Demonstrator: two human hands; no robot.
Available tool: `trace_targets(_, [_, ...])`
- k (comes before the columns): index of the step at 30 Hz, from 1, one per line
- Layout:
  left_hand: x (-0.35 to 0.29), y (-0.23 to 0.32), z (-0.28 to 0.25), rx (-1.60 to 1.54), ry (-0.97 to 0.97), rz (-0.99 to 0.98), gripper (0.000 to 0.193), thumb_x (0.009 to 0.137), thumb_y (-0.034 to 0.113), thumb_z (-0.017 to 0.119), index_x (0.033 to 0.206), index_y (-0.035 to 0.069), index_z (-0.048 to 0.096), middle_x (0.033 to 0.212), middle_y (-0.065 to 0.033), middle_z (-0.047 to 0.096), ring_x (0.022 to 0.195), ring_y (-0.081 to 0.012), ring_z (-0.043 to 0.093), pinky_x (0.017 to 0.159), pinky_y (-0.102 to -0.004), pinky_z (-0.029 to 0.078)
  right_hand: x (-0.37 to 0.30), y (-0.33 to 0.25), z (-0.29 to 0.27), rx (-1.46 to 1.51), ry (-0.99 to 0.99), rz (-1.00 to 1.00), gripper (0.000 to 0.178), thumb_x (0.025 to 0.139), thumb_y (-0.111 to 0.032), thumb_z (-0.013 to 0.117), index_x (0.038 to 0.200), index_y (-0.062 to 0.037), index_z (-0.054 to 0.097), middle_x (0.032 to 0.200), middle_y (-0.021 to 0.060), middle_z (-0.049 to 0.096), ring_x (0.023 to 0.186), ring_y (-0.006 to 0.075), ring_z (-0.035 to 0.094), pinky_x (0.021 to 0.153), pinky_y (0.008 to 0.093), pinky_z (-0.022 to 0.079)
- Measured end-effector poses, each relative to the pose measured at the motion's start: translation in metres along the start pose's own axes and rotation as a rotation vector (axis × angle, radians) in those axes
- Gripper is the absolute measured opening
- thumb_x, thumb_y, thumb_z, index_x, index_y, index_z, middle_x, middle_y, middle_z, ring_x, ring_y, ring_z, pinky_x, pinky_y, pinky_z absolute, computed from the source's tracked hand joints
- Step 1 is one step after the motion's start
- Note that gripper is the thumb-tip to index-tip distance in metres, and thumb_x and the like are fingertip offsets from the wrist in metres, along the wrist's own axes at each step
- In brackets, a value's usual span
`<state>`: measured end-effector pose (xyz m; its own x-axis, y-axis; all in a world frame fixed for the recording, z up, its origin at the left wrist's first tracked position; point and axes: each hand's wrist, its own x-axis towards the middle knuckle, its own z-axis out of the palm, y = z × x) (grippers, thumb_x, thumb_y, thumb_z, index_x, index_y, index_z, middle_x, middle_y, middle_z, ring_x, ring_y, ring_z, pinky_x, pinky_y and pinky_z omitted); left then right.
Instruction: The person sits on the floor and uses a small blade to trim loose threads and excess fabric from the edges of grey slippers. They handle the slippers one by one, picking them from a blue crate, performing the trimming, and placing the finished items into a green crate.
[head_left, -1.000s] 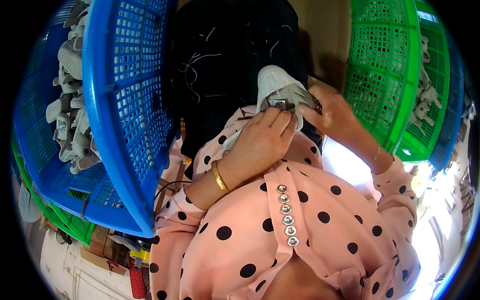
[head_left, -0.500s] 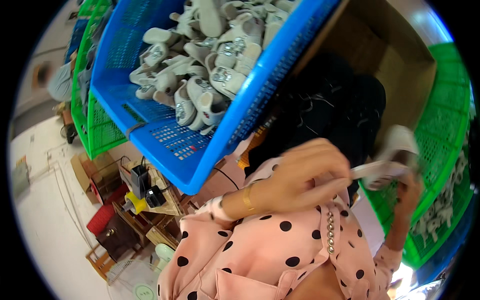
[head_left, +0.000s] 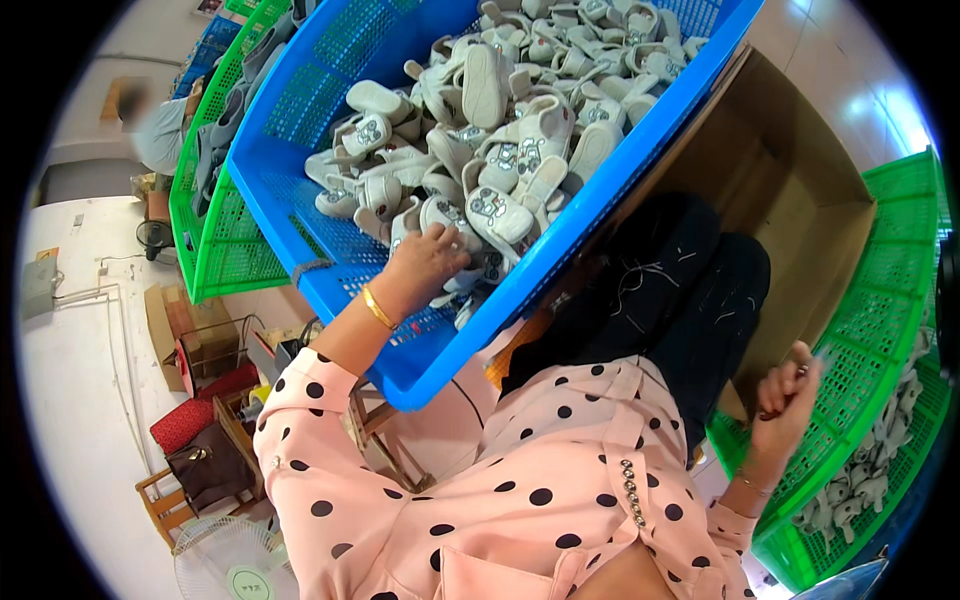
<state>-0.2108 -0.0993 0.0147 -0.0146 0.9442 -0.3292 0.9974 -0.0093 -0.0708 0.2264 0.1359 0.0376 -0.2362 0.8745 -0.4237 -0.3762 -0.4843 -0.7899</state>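
My left hand (head_left: 428, 262) reaches into the blue plastic basket (head_left: 290, 215), its fingers curled down on a small off-white shoe (head_left: 442, 214) at the near edge of the pile. Part of that shoe is hidden under the fingers. Many similar shoes (head_left: 500, 195) lie heaped around it, with printed fronts and a few soles turned up. My right hand (head_left: 785, 405) is raised beside the green basket (head_left: 870, 340) on the right. Its fingers are bent around something small and dark with a blurred tip, too unclear to name.
An open cardboard box (head_left: 800, 200) stands between the blue basket and the right green basket, beyond my dark-trousered knees. Small pale shoes (head_left: 860, 490) show inside the right green basket. Another green basket (head_left: 235, 240) stands at the far left, and a white fan (head_left: 225, 560) at lower left.
My left hand has moved from in front of my lap leftward into the blue basket. The shoe at my right hand is gone from there, and that hand is slightly lower.
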Motion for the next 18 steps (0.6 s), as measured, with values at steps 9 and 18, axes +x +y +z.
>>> trace_targets(9, [-0.012, -0.044, -0.057, -0.747, 0.466, -0.310, 0.024, 0.073, 0.008, 0.076, 0.093, 0.007, 0.063, 0.116, -0.0076, 0.056, 0.108, -0.0250, 0.054, 0.091, -0.0372, 0.045, 0.000, 0.004, 0.029, -0.566, -0.155, -0.085, 0.017, 0.102, -0.017, 0.049, 0.099, -0.0043, 0.060, 0.060, -0.0057, 0.039, 0.050, 0.0007, 0.030, 0.046, 0.0187, 0.022])
trace_targets(18, [-0.022, 0.091, -0.151, -1.305, 0.736, 0.131, 0.015, 0.085, 0.012, 0.069, 0.093, 0.005, 0.059, 0.096, -0.0078, 0.062, 0.095, -0.0238, 0.060, 0.086, -0.0393, 0.044, -0.011, -0.012, 0.104, -0.637, -0.745, -0.204, 0.026, 0.094, 0.001, 0.046, 0.115, 0.0024, 0.061, 0.064, -0.0065, 0.047, 0.056, 0.0005, 0.042, 0.051, 0.0174, 0.035])
